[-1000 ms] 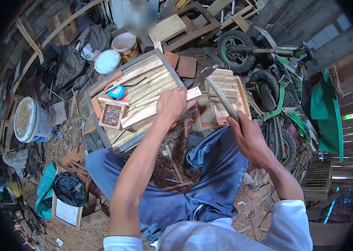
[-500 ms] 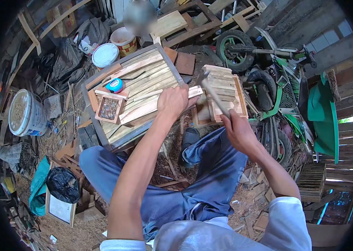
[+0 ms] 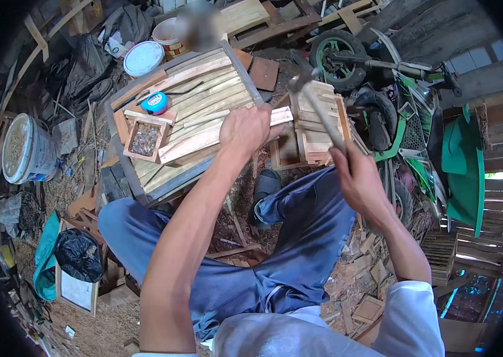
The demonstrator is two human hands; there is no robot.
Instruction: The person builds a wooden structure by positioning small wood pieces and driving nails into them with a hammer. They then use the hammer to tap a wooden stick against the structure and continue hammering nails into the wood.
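Note:
My left hand (image 3: pixel 244 130) is wrapped around a pale wooden strip (image 3: pixel 195 146) near its right end, over a slatted wooden panel (image 3: pixel 214 76) with a grey frame. To its right, my right hand (image 3: pixel 360 181) grips a hammer (image 3: pixel 325 116) by the handle. The hammer's head is up and apart from the strip. A small wooden box (image 3: pixel 129 135) of little metal pieces, apparently nails, sits at the strip's left end. Just behind that box lies a blue tape measure (image 3: pixel 154 103).
Stacked wooden slats (image 3: pixel 317 134) stand right of the panel, with a green motorbike (image 3: pixel 403 128) beyond. White buckets (image 3: pixel 144 58) are at the back, another bucket (image 3: pixel 20 149) far left. A person is partly visible behind the panel. Wood scraps (image 3: pixel 367 309) litter the floor.
My right hand has moved right with the hammer, taking its head away from the strip's end. My left hand keeps its hold on the strip. The view has shifted slightly.

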